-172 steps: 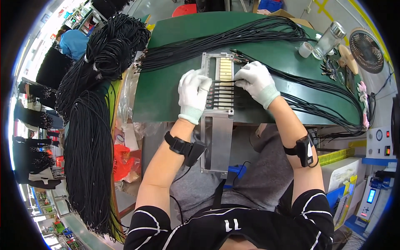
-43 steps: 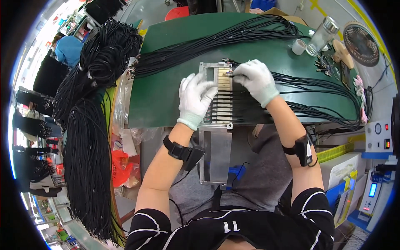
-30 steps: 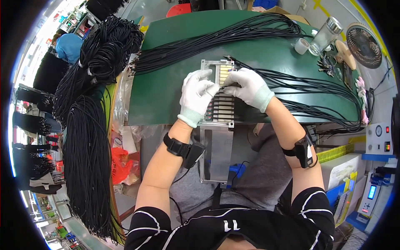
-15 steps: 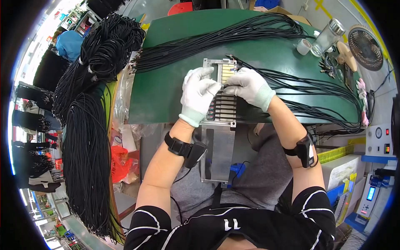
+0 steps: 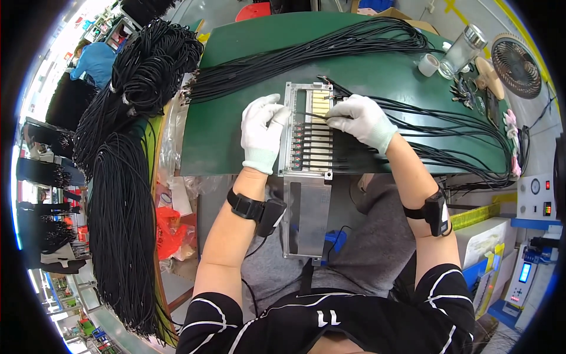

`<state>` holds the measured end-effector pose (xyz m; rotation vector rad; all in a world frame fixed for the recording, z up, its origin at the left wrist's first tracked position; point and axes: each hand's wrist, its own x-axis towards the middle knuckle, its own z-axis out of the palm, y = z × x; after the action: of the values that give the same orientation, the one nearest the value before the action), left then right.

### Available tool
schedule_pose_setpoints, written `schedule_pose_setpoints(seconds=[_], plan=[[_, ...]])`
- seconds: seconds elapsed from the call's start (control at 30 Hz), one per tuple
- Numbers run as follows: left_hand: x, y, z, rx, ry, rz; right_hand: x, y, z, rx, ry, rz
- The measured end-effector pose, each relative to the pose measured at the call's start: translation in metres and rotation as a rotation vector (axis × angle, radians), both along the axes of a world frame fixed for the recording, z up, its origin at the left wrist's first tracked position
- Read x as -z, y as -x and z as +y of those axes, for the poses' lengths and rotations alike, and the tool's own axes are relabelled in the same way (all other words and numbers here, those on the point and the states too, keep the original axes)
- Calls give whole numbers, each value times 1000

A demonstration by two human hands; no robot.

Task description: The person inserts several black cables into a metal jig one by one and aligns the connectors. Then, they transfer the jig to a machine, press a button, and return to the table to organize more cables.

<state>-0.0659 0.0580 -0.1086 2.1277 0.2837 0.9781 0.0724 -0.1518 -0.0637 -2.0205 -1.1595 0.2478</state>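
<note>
While both gloved hands are busy over that metal jig, the biggest hazard is honestly the giant hanks of black cable (image 5: 127, 177) hanging off the left side. They're heavy-looking and right at the edge of the green desk (image 5: 218, 141), so I'd guess one snagged loop could drag neighbours down with it.

Next size down: the fan of loose cables (image 5: 306, 53) spread across the back of the desk, plus the bunch trailing off to the right (image 5: 460, 135). These cross each other a lot, so picking the wrong strand or pulling one that's tangled looks like an easy mistake.

Then the slotted metal fixture (image 5: 309, 133), which sits at the near edge of the desk with its lower plate overhanging toward the lap. If it gets shoved, seated ends could pop out of their slots, I reckon.

The left hand (image 5: 262, 133) rests on the fixture's left rail, fingers curled down on it, steadying, not pinching anything I can make out. The right hand (image 5: 359, 118) has its grip closed on a thin black cable end (image 5: 312, 115) at an upper slot. A crooked feed there might jam or bend the tip.

Smallest: the glass jar (image 5: 463, 50) and tape roll (image 5: 428, 64) by the cables. A tugged cable could tip them.
</note>
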Motion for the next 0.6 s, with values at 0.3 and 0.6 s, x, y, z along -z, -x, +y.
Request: schedule_pose_setpoints(seconds=[0.3,0.6], plan=[[-7,-1,-1,21,-105,185,1,4,5,90,118,-599],[-3,-2,-1,7,-117,182,-2,9,6,116,213,-619]])
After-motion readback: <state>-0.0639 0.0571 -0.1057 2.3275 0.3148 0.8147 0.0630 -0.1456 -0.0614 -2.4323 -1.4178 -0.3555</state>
